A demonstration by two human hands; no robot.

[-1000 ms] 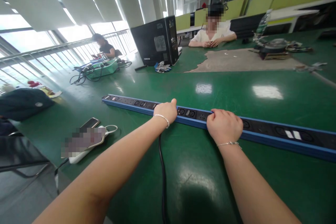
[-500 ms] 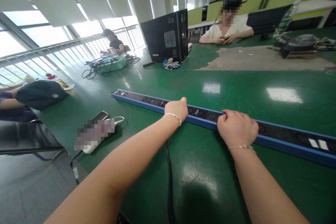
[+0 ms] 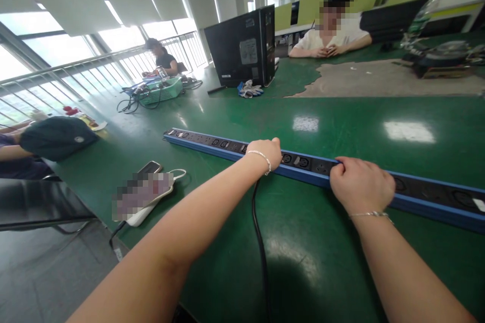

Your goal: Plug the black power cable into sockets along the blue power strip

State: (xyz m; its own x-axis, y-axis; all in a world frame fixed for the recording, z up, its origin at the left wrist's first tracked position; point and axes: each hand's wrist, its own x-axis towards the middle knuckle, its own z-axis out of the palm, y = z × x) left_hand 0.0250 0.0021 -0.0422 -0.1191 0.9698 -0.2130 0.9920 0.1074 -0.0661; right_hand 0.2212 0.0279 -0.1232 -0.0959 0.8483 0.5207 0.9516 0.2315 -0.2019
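Observation:
A long blue and black power strip [image 3: 308,176] with a row of sockets lies across the green table, its right end running out of the picture. My left hand [image 3: 267,154] is closed around it near the middle, with the fingers mostly hidden on the far side. Farther right, my right hand [image 3: 361,184] also grips the strip, its thumb on the near top edge. Between my arms a black cable [image 3: 261,242] runs toward me on the tabletop.
Left of my arm lie a phone [image 3: 151,167] and a white device, partly blurred. Behind stand a black computer case [image 3: 242,50], a pair of gloves [image 3: 250,89] and a green basket [image 3: 166,92] of cables. A dark cap [image 3: 56,137] is at the left edge. Other people sit around the table.
Both my hands and the power strip have shifted slightly to the right. My grip stays the same, and the black cable has moved right too.

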